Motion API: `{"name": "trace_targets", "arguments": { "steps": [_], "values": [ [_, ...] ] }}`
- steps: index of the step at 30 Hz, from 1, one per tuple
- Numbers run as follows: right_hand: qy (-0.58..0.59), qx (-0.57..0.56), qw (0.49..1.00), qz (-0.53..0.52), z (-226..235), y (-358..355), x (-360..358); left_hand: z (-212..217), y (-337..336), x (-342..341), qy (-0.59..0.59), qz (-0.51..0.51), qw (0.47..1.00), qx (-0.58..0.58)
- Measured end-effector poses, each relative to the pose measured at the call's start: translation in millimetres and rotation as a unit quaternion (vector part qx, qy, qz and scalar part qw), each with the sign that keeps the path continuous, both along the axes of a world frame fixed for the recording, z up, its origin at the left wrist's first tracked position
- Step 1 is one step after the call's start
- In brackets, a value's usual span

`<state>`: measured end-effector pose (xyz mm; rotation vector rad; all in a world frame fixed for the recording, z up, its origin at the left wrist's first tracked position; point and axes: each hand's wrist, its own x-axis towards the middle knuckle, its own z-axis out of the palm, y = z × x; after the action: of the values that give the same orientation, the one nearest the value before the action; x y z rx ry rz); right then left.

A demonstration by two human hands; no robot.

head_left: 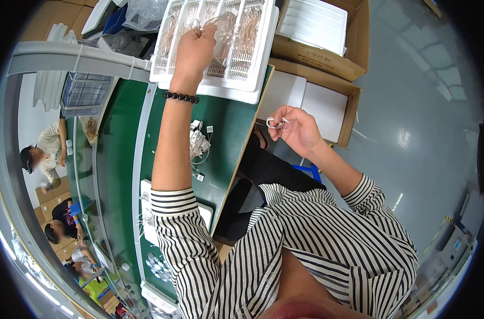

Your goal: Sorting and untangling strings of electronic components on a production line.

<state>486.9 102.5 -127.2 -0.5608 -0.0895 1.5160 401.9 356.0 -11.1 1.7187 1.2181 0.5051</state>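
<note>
My left hand reaches forward over a white compartment tray filled with several bundles of thin copper-coloured wires, and its fingers pinch a wire strand lifted from the tray. A black bead bracelet sits on that wrist. My right hand is held off the green bench edge, above my lap, closed on a small coiled white cable. More small white cable pieces lie on the green work surface under my left forearm.
Two open cardboard boxes with white trays stand to the right of the bench. A grey plastic crate and clear bags sit at the far left. Other people work along the bench on the left. White trays lie near my left elbow.
</note>
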Motion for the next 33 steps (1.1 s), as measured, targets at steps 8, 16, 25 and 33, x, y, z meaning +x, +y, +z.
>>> {"name": "trace_targets", "arguments": {
  "steps": [8,16,25,33],
  "values": [
    [-0.013,0.005,1.0,0.023,4,5,-4,15,-2,26,0.237,-0.139,0.954,0.119],
    [-0.028,-0.02,0.999,0.018,1,-2,-6,10,3,8,0.067,-0.065,0.995,0.026],
    [-0.014,-0.04,0.999,-0.004,3,-6,-5,8,-12,-12,-0.156,0.008,0.984,-0.086],
    [-0.067,-0.065,0.995,-0.035,5,-6,-6,31,-9,-32,-0.315,0.016,0.945,-0.086]
  ]
}}
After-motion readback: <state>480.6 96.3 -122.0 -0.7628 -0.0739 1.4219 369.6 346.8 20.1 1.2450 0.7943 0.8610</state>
